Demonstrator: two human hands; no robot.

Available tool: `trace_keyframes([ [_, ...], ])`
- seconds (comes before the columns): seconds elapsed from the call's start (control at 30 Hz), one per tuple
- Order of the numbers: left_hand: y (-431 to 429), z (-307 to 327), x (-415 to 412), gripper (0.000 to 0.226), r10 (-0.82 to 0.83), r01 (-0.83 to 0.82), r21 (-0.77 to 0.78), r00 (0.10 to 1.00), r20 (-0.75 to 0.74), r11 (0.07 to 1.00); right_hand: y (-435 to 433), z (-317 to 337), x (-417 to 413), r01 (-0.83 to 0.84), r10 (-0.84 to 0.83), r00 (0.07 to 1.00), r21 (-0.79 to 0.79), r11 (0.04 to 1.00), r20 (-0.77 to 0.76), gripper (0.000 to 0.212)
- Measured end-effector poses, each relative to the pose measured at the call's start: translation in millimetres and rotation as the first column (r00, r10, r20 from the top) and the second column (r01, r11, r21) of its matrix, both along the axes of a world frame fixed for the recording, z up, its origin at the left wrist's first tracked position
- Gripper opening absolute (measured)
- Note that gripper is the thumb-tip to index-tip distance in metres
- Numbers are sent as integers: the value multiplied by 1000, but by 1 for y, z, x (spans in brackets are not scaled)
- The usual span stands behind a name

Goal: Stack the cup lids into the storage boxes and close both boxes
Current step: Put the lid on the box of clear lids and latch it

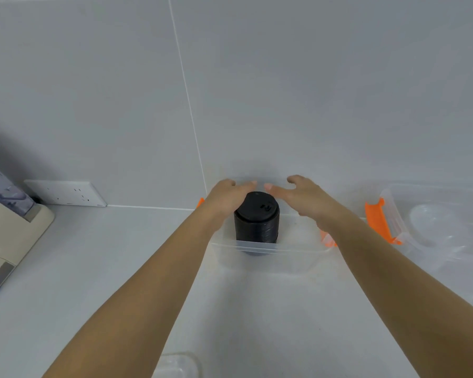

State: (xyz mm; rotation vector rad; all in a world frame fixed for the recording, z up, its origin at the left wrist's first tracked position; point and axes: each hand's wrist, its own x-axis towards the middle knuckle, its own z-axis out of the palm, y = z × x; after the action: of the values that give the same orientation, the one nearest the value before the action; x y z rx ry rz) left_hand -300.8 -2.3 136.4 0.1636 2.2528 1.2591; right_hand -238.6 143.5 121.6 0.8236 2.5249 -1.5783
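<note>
Left hand (224, 196) and right hand (301, 196) hover open, gripping nothing, above the ribbed black lid stack (256, 223) in the clear rectangular box (268, 257).

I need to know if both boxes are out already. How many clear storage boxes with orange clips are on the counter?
2. One storage box sits in the middle between the hands, holding the black lid stack. The other box is at the right, partly cut off by the frame edge.

Stack of lids (256, 222) stands in the middle box (268, 257) (second box (421, 227) right).
</note>
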Motion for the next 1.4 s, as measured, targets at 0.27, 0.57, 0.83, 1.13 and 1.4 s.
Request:
trace_keyframes([
  [0.27, 5, 23, 33, 72, -180, 98, -173, 809, -560, 980, 18, 39, 45, 43, 28, 963, 254, 966, -269, 89],
  [0.57, 46, 29, 80, 73, -242, 184, -160, 642, -728, 970, 64, 51, 114, 139, 14, 923, 368, 919, -385, 90],
  [0.83, 113, 23, 124, 72, -303, 270, -166, 620, -724, 948, 132, 44, 173, 239, -103, 928, 356, 903, -359, 90],
  [1.13, 195, 9, 164, 77, -349, 323, -168, 655, -671, 931, 206, 25, 217, 259, -166, 945, 333, 907, -281, 93],
  [1.4, 242, -5, 174, 80, -368, 320, -187, 736, -568, 929, 242, 6, 219, 193, -131, 969, 316, 929, -208, 91],
])
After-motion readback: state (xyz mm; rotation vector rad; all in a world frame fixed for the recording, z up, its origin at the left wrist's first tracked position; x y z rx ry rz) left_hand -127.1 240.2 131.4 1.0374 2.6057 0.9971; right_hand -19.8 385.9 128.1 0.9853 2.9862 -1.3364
